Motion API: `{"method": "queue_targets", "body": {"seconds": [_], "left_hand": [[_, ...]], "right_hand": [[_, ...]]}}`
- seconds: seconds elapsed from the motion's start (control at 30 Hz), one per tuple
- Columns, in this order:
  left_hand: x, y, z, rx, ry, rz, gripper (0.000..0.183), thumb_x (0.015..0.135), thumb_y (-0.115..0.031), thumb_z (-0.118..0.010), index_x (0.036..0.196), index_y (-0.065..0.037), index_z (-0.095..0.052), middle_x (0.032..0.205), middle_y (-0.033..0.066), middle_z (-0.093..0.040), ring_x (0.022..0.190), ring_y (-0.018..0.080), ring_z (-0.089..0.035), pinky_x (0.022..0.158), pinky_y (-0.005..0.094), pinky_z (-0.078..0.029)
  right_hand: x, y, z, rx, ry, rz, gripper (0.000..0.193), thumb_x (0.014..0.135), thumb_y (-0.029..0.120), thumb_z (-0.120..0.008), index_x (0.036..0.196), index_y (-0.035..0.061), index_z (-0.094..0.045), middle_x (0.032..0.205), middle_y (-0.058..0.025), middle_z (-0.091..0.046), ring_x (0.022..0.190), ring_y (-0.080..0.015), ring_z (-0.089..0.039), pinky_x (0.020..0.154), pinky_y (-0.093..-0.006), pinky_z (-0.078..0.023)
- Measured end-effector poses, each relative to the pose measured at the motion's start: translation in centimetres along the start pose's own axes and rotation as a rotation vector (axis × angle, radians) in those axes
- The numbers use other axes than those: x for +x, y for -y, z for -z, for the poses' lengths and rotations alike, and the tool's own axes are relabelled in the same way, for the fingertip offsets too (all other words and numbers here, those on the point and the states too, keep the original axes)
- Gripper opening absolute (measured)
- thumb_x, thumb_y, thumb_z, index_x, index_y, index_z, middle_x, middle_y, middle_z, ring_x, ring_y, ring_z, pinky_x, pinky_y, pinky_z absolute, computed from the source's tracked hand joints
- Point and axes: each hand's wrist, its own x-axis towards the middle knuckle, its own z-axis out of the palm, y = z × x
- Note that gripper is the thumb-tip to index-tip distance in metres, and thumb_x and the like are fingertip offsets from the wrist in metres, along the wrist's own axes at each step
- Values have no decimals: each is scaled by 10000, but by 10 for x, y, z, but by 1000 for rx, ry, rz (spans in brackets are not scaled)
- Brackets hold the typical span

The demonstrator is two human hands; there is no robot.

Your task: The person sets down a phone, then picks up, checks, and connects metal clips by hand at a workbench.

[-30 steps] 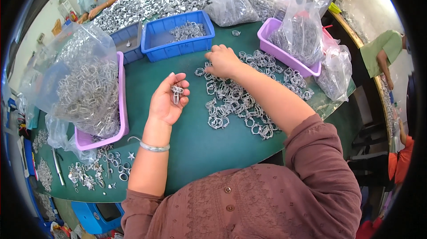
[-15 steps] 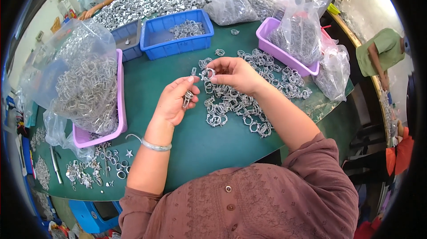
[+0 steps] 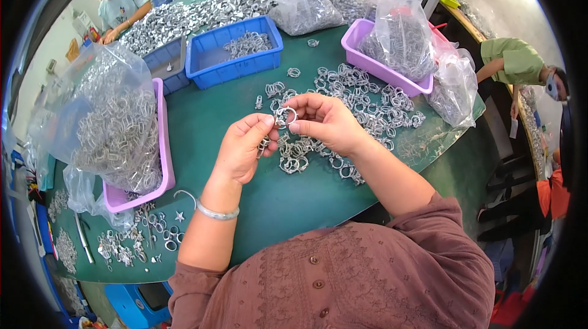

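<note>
In my right hand [image 3: 331, 125] a silver-grey metal ring [image 3: 291, 113] is pinched between thumb and fingers. My left hand [image 3: 242, 148] has its thumb and forefinger against the left side of that ring. Curled under its other fingers are more small metal rings [image 3: 263, 145], partly hidden. Both hands are above the green table, at the left edge of a loose heap of similar rings [image 3: 343, 87]. A single ring [image 3: 259, 102] lies just beyond my left fingertips. On my left wrist sits a pale bangle [image 3: 217, 212].
A purple tray [image 3: 165, 145] with a big bag of rings stands left, another purple tray [image 3: 380, 75] at right. Blue bins [image 3: 236, 68] stand beyond my hands. Ring pieces [image 3: 119, 246] and a metal rod [image 3: 84, 240] lie near left. Other people work at far left and right.
My hands have come together: the left thumb and forefinger now meet the ring in my right hand. The person at right has leaned over. The whole view has shifted slightly.
</note>
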Motion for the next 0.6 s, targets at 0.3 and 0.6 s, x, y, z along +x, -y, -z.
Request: {"method": "queue_targets", "body": {"seconds": [0.3, 0.6], "left_hand": [[-2, 0, -3, -14, 2, 8, 194, 847, -256, -538, 780, -77, -571, 653, 5, -548, 543, 100, -497, 472, 202, -380], [0, 2, -4, -31, 7, 31, 214, 857, -268, -518, 768, -80, -564, 643, 10, -548, 526, 103, -495, 462, 200, -384]], "right_hand": [[-6, 2, -4, -18, -6, 34, 299, 764, 22, -614, 1051, 5, -532, 878, -24, -583, 809, -75, -547, 744, -221, -450], [-11, 2, -3, -44, 4, 42, 274, 790, 30, -587, 1054, -4, -523, 866, -22, -585, 787, -65, -544, 719, -211, -447]]}}
